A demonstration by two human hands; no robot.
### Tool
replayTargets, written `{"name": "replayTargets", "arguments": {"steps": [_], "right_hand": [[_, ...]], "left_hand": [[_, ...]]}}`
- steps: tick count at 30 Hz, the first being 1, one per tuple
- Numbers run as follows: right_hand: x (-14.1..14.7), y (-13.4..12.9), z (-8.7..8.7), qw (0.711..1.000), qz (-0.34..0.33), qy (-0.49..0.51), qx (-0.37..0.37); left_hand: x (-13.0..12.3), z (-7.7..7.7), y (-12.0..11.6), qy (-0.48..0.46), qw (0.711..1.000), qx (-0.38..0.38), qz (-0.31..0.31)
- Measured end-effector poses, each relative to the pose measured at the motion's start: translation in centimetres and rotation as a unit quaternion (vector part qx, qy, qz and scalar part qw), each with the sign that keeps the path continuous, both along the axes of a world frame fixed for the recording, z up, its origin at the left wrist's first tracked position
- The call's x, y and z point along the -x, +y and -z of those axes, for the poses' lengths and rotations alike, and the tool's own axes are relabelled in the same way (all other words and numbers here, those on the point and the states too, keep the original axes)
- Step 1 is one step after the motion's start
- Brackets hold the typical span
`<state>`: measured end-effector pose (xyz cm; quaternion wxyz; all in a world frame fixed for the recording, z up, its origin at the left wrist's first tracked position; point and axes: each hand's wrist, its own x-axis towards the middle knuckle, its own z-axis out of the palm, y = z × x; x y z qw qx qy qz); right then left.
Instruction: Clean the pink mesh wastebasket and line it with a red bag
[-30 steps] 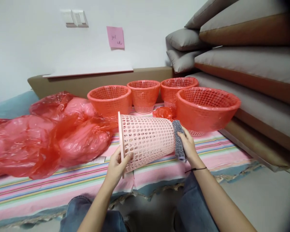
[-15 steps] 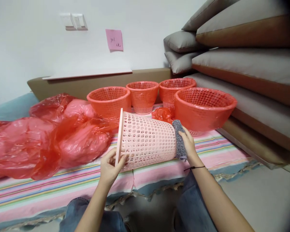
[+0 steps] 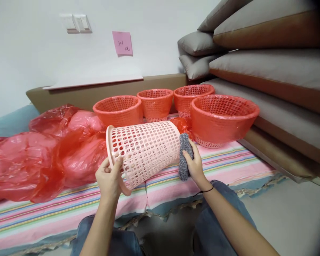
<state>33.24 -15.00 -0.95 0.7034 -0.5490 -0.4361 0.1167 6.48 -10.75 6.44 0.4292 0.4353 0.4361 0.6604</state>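
Observation:
A pink perforated plastic basket (image 3: 149, 149) lies on its side in the air above the striped cloth, its wide rim toward the left. My left hand (image 3: 110, 177) grips that rim, thumb on the outer wall. In my right hand (image 3: 194, 163) is a grey scrubbing sponge (image 3: 185, 156), held upright at the basket's base end on the right; whether it touches the base I cannot tell. The inside of the basket is mostly hidden.
Several baskets wrapped in red plastic bags, one a wide basket (image 3: 225, 121), stand behind. Pink bundles in red bags (image 3: 24, 160) lie left on the striped cloth (image 3: 160, 193). Stacked cushions (image 3: 269, 71) rise at the right. A pink note (image 3: 122, 43) is on the wall.
The pink basket has moved left and turned, its rim end now lower and nearer me. My right hand has shifted left with the sponge. The view has moved slightly.

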Motion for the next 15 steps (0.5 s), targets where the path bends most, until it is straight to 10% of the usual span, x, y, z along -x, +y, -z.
{"name": "replayTargets", "arguments": {"steps": [7,15], "right_hand": [[-1.8,0.0,-1.0,0.999,0.03,-0.03,-0.021],[-5.6,-0.6,-1.6,0.991,-0.11,0.032,0.064]], "left_hand": [[1.0,-0.3,-0.9,0.133,0.987,-0.02,0.088],[5.0,-1.2,-1.1,0.199,0.968,-0.049,0.147]]}}
